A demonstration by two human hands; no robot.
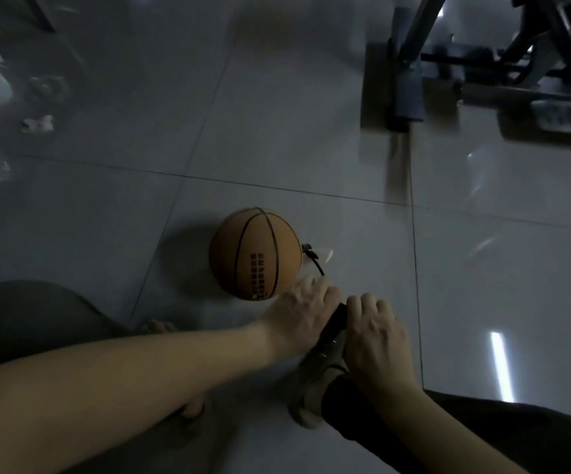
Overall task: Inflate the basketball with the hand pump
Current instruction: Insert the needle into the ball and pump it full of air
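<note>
Nearest, we grip the slim black hand pump (334, 319) in curled fingers, left hand (299, 313) ahead, right hand (376, 333) behind. Beyond, its thin black hose (315, 263) reaches the orange rubber basketball (255, 253), which rests on glossy grey floor tiles (311, 131).

The only print I could see stood on the basketball (255, 253), just below the middle of the frame: a dark block of small marks in short rows on its orange skin, too blurred to be read.
</note>
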